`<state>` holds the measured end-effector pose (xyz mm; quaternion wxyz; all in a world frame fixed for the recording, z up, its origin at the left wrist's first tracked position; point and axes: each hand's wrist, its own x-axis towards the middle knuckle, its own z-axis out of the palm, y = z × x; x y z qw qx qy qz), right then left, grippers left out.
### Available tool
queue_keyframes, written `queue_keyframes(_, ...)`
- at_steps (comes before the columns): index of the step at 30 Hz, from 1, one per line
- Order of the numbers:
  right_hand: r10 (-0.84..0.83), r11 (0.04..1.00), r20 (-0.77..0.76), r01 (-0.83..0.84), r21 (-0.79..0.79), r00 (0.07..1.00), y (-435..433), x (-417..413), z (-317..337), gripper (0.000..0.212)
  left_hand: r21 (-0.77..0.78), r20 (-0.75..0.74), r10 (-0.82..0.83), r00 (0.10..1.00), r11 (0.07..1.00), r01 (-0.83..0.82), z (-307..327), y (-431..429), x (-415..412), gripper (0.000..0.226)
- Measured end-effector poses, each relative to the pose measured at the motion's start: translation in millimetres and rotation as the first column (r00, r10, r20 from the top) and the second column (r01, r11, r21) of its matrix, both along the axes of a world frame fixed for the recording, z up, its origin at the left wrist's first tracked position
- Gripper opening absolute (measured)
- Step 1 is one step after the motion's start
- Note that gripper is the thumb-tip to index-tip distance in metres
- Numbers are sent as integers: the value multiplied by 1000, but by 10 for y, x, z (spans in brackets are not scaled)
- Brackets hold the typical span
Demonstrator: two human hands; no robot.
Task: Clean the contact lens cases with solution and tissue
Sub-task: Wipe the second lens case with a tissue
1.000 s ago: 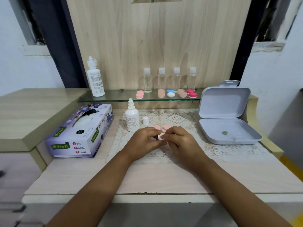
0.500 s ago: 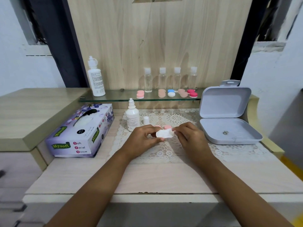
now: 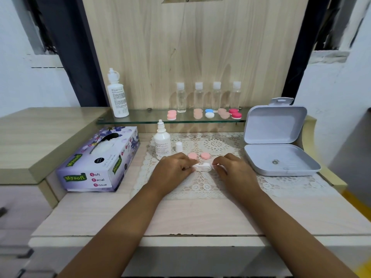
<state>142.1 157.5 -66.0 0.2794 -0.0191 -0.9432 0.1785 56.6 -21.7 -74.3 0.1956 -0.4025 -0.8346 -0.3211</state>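
Case (image 3: 202, 167) is down on the mat (image 3: 200, 187) now, caps (image 3: 192, 156) off; left hand (image 3: 173, 170) pinches its end, right hand (image 3: 230, 170) loose beside it. Bottle (image 3: 162, 144) next, likely.

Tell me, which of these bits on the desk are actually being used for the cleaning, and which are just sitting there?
In use: white plastic lens case held by the left hand; two round pink caps; small white solution bottle; purple cardboard tissue box.

Lying about: open grey plastic box; four clear plastic bottles; tall white bottle.
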Motion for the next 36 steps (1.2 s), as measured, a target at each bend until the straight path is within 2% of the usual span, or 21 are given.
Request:
queue_keyframes(4, 26, 999, 55, -24, -34, 998, -10, -11, -7, 17, -70, -181, -28, 983, 997, 15, 22, -15, 16, 25)
queue_keyframes(8, 60, 998, 19, -59, -36, 998, -14, 27, 17, 21, -129, -187, -77, 979, 990, 54, 40, -8, 32, 21)
queue_keyframes(10, 81, 995, 124, -73, -64, 989, -13, 36, 55, 27, -128, -152, -72, 986, 990, 53, 31, -9, 31, 19)
queue_keyframes(12, 91, 995, 199, -80, -65, 976, -28, 44, 78, 37, -115, -92, -65, 994, 992, 54, 18, -17, 28, 20)
queue_keyframes(15, 127, 990, 164, -116, -76, 978, -38, 82, 87, 78, -134, -32, -93, 995, 987, 88, 8, -29, 25, 25)
queue_keyframes(16, 116, 992, 176, -107, -62, 978, -31, 85, 82, 76, -144, -10, -98, 995, 985, 95, 12, -31, 29, 29)
queue_keyframes(18, 79, 997, 226, -77, -19, 971, -12, 68, 87, 45, -155, 29, -102, 994, 982, 105, 15, -34, 33, 39)
queue_keyframes(19, 83, 997, 235, -82, -18, 968, 11, 46, 77, 36, -159, 39, -99, 994, 982, 104, 16, -33, 38, 45)
queue_keyframes(21, 94, 996, 242, -91, -23, 966, 37, 25, 61, 34, -161, 47, -93, 995, 982, 99, 14, -27, 40, 49)
queue_keyframes(24, 85, 996, 220, -89, 5, 972, 43, 39, 75, 30, -135, 54, -90, 994, 986, 97, 8, -23, 35, 37)
queue_keyframes(27, 67, 996, 207, -78, 44, 976, 55, 53, 103, 21, -123, 73, -73, 995, 989, 82, -4, -27, 31, 43)
queue_keyframes(32, 48, 999, 181, -44, -27, 982, 60, 0, 89, 15, -266, 85, 52, 995, 964, -28, 1, -19, 9, 72)
queue_keyframes(36, 34, 999, 194, -29, -27, 981, 41, -8, 92, 18, -313, 90, 79, 993, 948, -47, -4, -12, 0, 60)
